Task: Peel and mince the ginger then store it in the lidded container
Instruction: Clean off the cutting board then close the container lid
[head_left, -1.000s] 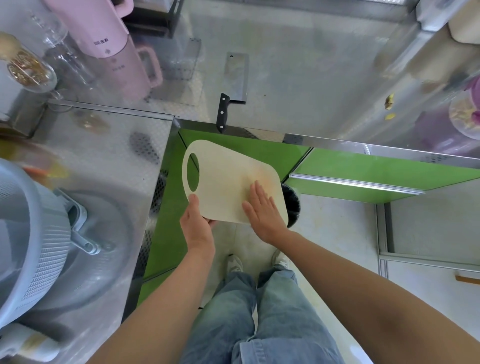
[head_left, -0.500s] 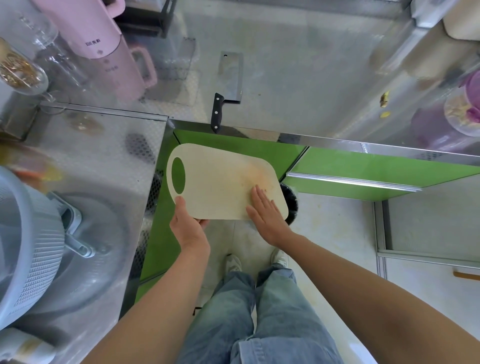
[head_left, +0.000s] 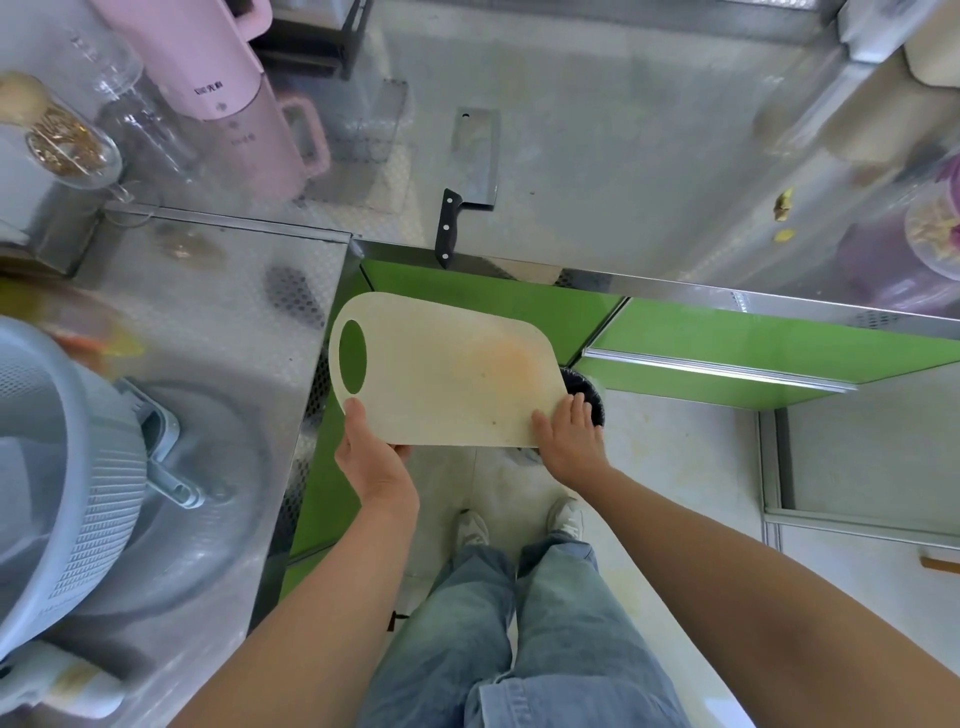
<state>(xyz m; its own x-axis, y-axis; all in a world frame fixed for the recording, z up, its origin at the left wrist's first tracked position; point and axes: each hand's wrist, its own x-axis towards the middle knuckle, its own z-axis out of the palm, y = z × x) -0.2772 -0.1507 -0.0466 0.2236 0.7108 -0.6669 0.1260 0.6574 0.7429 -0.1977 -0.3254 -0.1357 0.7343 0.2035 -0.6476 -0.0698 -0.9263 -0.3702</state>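
Steel bench (head_left: 597, 130) runs across the far side and down the left, with green cabinet fronts (head_left: 727, 338) below. A person stands in the corner, looking down.

Likeliest mishap: the cream cutting board (head_left: 441, 374) tipping or slipping. The fingers (head_left: 574, 410) of the right hand (head_left: 569, 441) only lie flat on its near right corner, grasping nothing, so the left hand (head_left: 374, 462) alone truly holds it. The board hangs off the bench with its right end above a black bin (head_left: 589, 387). The bin is mostly hidden, so anything brushed off could miss it and land on the floor (head_left: 675, 457). Just beyond the board lies a cleaver (head_left: 475, 150), its black handle jutting over the bench edge. Raising the board could knock it down towards the feet.

Right fingers are straight, thumb alongside on the surface. The left hand clasps the near left edge below the oval handle hole, thumb on top, other fingers hidden beneath. Both bare forearms reach forward from the near side.

Two yellow ginger bits (head_left: 783, 203) sit on the bench at far right, beside a blurred container (head_left: 930, 234) of pale shreds, probably the minced ginger. I cannot tell whether its lid is on.
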